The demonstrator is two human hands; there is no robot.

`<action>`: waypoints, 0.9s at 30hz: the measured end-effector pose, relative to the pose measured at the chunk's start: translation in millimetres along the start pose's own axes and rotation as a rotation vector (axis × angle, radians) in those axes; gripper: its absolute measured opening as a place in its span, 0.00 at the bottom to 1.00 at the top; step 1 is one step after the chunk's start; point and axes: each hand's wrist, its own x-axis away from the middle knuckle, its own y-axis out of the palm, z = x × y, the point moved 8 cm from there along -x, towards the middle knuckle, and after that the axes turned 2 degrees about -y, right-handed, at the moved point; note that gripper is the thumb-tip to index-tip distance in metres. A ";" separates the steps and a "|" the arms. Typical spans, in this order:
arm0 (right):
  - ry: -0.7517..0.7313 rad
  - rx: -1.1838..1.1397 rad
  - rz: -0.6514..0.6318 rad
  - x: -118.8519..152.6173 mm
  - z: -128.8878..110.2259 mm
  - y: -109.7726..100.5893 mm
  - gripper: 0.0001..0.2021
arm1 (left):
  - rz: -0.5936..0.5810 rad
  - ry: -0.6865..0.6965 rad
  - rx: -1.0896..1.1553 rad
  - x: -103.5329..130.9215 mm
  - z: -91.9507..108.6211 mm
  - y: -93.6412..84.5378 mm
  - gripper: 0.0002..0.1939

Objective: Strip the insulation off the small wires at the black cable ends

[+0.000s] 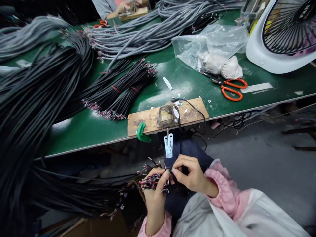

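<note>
My left hand [156, 187] is closed round a bundle of black cables [151, 181], whose stripped ends show red, white and black wires. Close beside it, my right hand [190, 172] has thumb and forefinger pinched together near the wire ends; what lies between those fingertips is too small to make out. Just above the hands, a light blue clothespin [169, 146] hangs from a metal tip on a small motor-like device [166, 116]. That device is fixed to a wooden board [145, 119] at the table's edge, held by a green clamp [143, 133].
Black cables [44, 85] and grey cables [138, 36] cover the left and back of the green table [103, 131]. Orange-handled scissors [232, 89], a plastic bag [209, 39] and a white fan [261, 59] are at the right. Another person's hands [125, 6] show at the far side.
</note>
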 end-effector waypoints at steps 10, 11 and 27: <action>0.058 -0.086 -0.035 -3.2 0.1 -4.0 0.14 | -0.129 0.006 0.042 5.8 -9.8 2.7 0.03; 0.036 -0.053 -0.026 -3.3 -3.4 -5.9 0.14 | -0.139 0.004 0.039 5.5 -10.0 2.8 0.03; 0.074 -0.245 -0.044 -6.0 6.4 -5.1 0.12 | -0.261 -0.104 0.082 -0.1 -0.7 14.3 0.07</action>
